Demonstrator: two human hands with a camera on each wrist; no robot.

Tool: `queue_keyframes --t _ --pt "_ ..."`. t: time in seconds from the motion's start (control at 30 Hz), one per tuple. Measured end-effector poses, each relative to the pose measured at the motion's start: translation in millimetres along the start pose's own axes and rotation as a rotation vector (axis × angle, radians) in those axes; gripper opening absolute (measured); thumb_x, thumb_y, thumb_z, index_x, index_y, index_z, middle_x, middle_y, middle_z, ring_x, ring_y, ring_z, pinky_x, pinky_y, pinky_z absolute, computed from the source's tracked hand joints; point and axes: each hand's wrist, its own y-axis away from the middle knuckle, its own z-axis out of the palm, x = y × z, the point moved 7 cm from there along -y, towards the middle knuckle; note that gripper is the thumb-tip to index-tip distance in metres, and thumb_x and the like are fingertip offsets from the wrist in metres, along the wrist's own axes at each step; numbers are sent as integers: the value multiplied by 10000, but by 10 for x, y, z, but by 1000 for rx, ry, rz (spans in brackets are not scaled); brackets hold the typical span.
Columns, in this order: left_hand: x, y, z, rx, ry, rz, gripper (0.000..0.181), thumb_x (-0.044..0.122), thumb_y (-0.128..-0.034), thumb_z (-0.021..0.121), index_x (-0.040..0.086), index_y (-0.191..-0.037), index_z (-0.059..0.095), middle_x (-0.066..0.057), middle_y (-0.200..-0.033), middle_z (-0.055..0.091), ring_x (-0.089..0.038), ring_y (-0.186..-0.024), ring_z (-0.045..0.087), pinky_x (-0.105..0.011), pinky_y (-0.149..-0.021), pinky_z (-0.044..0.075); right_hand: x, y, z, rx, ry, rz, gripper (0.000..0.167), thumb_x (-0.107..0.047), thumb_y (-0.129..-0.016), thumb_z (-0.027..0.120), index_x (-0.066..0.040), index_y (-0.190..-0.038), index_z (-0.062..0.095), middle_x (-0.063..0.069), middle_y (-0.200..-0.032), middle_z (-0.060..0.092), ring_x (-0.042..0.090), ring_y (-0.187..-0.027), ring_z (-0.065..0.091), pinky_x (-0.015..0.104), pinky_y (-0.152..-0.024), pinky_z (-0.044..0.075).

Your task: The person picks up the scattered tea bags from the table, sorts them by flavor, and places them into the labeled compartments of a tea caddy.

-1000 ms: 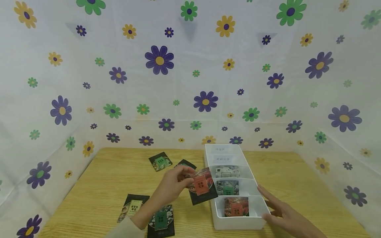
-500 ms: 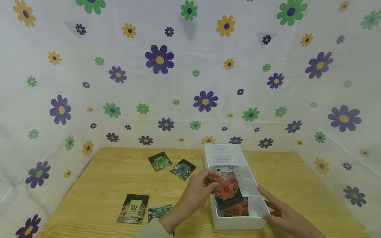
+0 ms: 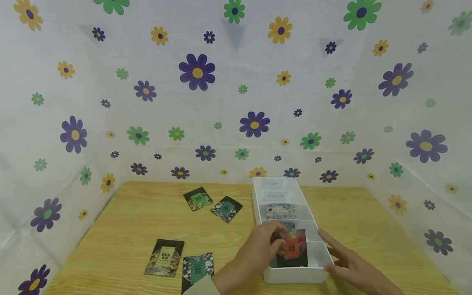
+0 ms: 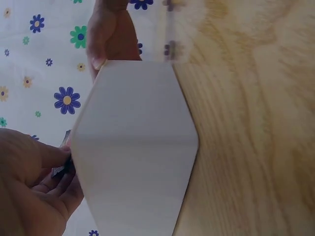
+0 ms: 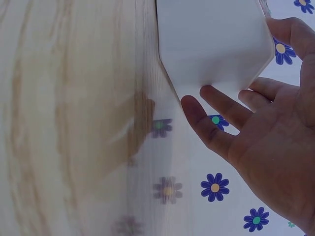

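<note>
My left hand [image 3: 258, 248] pinches a dark tea sachet with a red label [image 3: 294, 249] between thumb and fingers, at the front compartment of a long white divided box [image 3: 295, 275]. The sachet's lower end is inside that compartment, in front of its divider. In the left wrist view the box wall hides most of the sachet. My right hand [image 3: 350, 262] touches the box's right side near the front corner. Its fingers [image 5: 224, 110] are spread against the wall in the right wrist view. A pale sachet [image 3: 281, 211] stands in the middle compartment.
On the wooden table [image 3: 140, 221], left of the box, lie a green-labelled sachet [image 3: 198, 199], a teal-labelled one [image 3: 226, 209], a yellow-labelled one [image 3: 164, 257] and another green-labelled one [image 3: 198, 268]. The rear compartments carry paper labels [image 3: 275, 196]. A flowered curtain [image 3: 221, 102] surrounds the table.
My left hand has carried the red-labelled sachet rightward from beside the box, then down into the front compartment. The right hand has stayed at the box's side.
</note>
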Motion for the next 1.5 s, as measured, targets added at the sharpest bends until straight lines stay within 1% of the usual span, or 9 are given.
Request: queue_keyframes --t 0.33,0.43,0.6,0.67,0.73,0.93,1.17,1.4,1.5 --pt "98 67 179 -61 -344 106 80 95 -1003 687 140 -1068 694 61 -1044 678 31 -947 583 -138 -781 505 -16 3 -3 -18 -10 -21 735 -162 -1114 477 -113 -1663 -10 338 -1660 27 644 -1372 336 305 -946 531" --pt "111 90 203 -47 -417 131 78 99 -994 696 145 -1058 695 48 -1036 671 -6 -971 617 -159 -803 520 -1 6 4 -29 -34 -26 728 -155 -1117 466 -135 -1667 -12 275 -1680 36 499 -1405 411 298 -946 525" --pt "159 118 225 -10 -538 226 72 96 -970 721 136 -1025 700 29 -986 670 -45 -912 654 -166 -762 529 19 13 11 -38 -86 -58 719 -129 -1116 460 -157 -1671 4 -271 -1628 150 -76 -1302 463 233 -926 501" --pt "193 131 227 20 -608 285 74 111 -953 746 145 -1005 707 35 -956 668 -41 -865 654 -154 -720 522 19 14 11 -38 -99 -66 720 -121 -1114 462 -155 -1671 8 -415 -1538 170 -149 -1263 431 228 -925 497" --pt "228 139 229 71 -714 352 78 149 -929 777 175 -969 715 62 -919 672 -33 -840 648 -153 -723 510 14 14 9 -33 -90 -64 720 -119 -1113 464 -154 -1672 11 -338 -1595 160 -100 -1291 448 233 -925 501" --pt "275 138 205 239 -967 436 89 246 -849 837 254 -826 751 108 -827 653 -66 -779 564 -177 -677 418 -2 9 11 -32 -67 -25 729 -146 -1118 460 -141 -1666 -21 300 -1674 14 567 -1402 367 254 -920 512" --pt "257 135 159 239 -979 397 53 210 -826 843 255 -817 817 78 -782 538 -81 -711 452 -155 -587 308 10 -6 10 -29 -64 0 731 -166 -1121 461 -123 -1662 -28 316 -1670 -5 632 -1395 309 333 -953 547" --pt "178 147 82 178 -793 312 43 208 -886 825 229 -921 814 91 -872 605 -51 -832 552 -145 -714 455 27 11 8 -40 -75 -31 735 -135 -1116 465 -147 -1666 -23 110 -1720 68 287 -1415 469 216 -922 500" --pt "124 158 36 130 -687 258 37 207 -935 782 220 -964 803 94 -932 622 -43 -888 566 -156 -773 481 26 5 10 -41 -69 -29 738 -132 -1116 464 -139 -1664 -29 231 -1699 28 401 -1417 436 226 -924 505"
